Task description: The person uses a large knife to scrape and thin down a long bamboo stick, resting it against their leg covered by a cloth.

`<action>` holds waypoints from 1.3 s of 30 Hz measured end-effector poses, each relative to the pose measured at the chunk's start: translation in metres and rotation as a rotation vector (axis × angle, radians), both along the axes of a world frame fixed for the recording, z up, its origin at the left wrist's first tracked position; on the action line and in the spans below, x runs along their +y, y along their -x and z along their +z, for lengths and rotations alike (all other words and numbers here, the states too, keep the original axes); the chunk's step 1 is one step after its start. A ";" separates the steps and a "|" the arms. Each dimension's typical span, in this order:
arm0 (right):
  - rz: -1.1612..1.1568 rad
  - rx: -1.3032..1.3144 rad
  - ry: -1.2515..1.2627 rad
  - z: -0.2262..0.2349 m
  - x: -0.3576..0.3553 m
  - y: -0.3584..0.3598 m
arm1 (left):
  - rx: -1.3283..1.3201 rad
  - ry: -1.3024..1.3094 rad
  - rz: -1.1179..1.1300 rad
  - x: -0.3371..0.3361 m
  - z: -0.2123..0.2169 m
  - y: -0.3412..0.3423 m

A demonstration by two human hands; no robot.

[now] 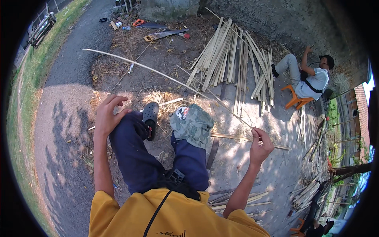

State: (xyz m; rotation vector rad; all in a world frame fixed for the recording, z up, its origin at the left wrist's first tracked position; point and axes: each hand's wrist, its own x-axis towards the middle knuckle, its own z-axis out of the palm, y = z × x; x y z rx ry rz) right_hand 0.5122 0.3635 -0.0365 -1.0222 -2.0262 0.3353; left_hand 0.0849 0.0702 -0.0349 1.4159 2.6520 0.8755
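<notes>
My right hand (261, 146) pinches the near end of a long, thin, pale strip (158, 74), which looks like split bamboo. From those fingers the strip runs up and leftward in a slight bow, its far end above the ground. My left hand (109, 114) is raised by my left knee, fingers curled but apart, with nothing visible in it. A camouflage-patterned cloth (192, 124) covers my right knee. Beneath and beside my right hand, a flat slat (233, 137) lies across the ground.
Several pale slats (217, 59) are heaped ahead, near a wall (268, 19). Handsaws (166, 34) lie at the far left of them. A person (312, 81) sits on an orange stool (297, 98) at right. More strips (244, 201) lie behind my right arm.
</notes>
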 end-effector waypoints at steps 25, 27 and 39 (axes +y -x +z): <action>0.025 0.129 -0.127 0.016 0.015 -0.036 | 0.347 -0.054 0.158 -0.010 -0.003 0.048; 0.003 0.123 -0.109 0.018 0.017 -0.043 | 0.348 -0.163 0.238 -0.013 -0.001 0.045; 0.050 0.202 -0.005 0.014 0.035 -0.080 | 0.390 0.045 0.347 -0.062 -0.014 0.094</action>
